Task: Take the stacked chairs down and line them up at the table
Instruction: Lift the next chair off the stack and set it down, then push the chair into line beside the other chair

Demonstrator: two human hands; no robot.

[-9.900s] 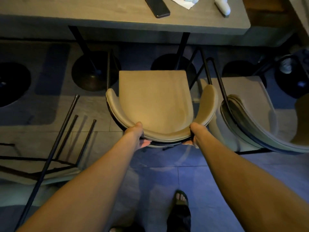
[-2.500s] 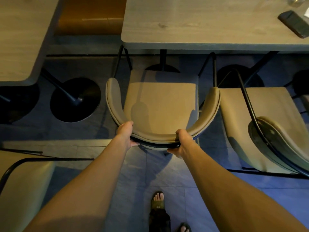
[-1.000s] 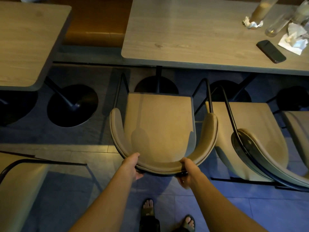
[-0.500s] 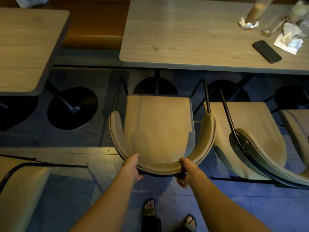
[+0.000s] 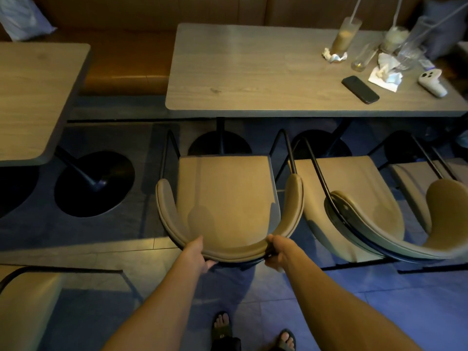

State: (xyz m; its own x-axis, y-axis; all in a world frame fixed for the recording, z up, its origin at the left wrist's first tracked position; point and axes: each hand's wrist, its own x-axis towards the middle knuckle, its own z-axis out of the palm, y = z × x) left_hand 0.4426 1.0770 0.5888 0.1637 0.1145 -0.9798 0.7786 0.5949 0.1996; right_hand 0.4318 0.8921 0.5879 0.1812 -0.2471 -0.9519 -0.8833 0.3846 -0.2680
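The person stands behind a tan upholstered armchair with a curved wraparound back and thin black metal legs [image 5: 228, 198], both arms stretched down to it. The left hand [image 5: 196, 254] grips the back rail from the left of its curve, thumb over the top edge and fingers tucked under out of sight; the right hand [image 5: 277, 252] does the same on the right, fingers wrapped round the rail and the dark frame below it. Neither hand is loose: both are closed on the chair's back.

The chair sits on the floor just short of the long grey wood-grain table [image 5: 253, 79], its front edge close to the table's near edge and not yet tucked under. Its seat opens straight toward the table, back toward the person, so its front-to-back axis runs square to the table edge.

As for progress, I'd judge it well on. To the right, a second tan armchair [image 5: 354, 198] already stands at the table just beside this one, facing the same way, and a third tan chair [image 5: 435, 188] shows at the far right edge. This one looks nearly in line with its neighbour; a small push forward may be all it needs. A further tan seat with a black frame [image 5: 27, 305] lies at the lower left, apart from the row, so at least one more seems left to place.
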